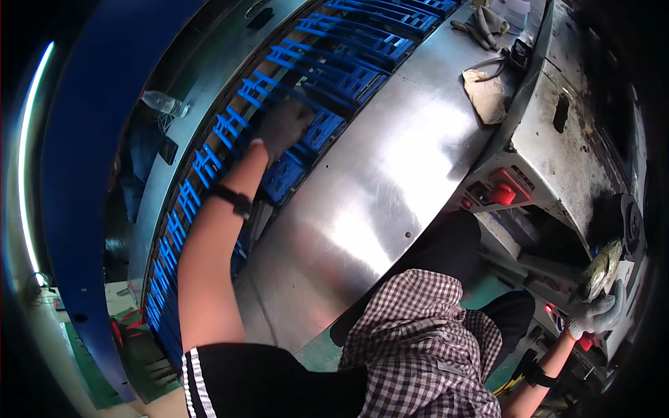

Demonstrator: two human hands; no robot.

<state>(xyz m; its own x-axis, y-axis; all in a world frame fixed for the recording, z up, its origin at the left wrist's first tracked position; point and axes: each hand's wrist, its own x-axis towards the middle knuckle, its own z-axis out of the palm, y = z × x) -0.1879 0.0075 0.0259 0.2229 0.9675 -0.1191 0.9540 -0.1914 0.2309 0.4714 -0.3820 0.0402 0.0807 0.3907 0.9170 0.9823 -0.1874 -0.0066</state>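
We can't tell the left hand's [282,125] grip: gloved, blurred, resting on the blue plastic racks [327,76] running far-left along the steel tabletop [376,188]. Right hand [596,313], white-gloved, is closed on a dull round part [603,268] at near right, edges hard to make out. Red button [503,195] on the machine panel; spare gloves [481,24] and rag [488,94] lie far right. A checked shirt covers the near tabletop.

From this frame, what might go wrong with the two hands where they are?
The gloved left hand rests among the blue plastic racks on the conveyor; if that moves, fingers might get caught. The right hand, also gloved, holds a round greenish part far out to the side beside the machine's dark opening; with the view turned toward the racks, it may slip or bump the machine.
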